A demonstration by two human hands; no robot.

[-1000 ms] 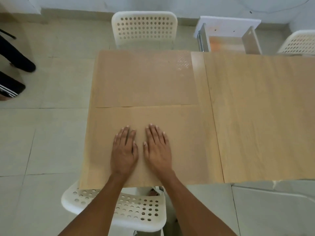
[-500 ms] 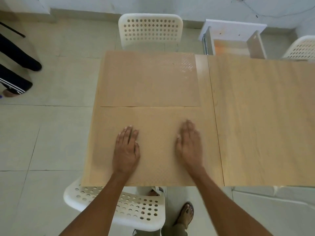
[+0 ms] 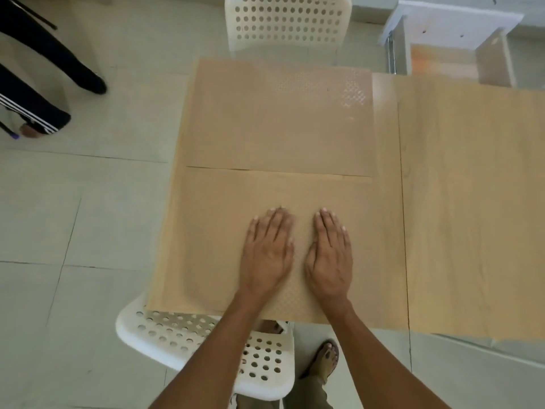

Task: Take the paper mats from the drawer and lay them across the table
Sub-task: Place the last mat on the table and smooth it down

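The step now looks like smoothing down a mat that is already on the table. Both hands lie flat on the near paper mat. The left hand and the right hand sit side by side, palms down, with a small gap between them. Their fingers are straight and close together, pointing away from the person. They pinch nothing. They only press on the paper.

Just past the fingertips lies the far paper mat, and its near edge meets the far edge of the near one. To the right of the right hand the table is bare wood. Far beyond that hand, the drawer stands open.

Next, I think the hands need to lift off and reach to the drawer for another mat, if 1 is left; I cannot tell.
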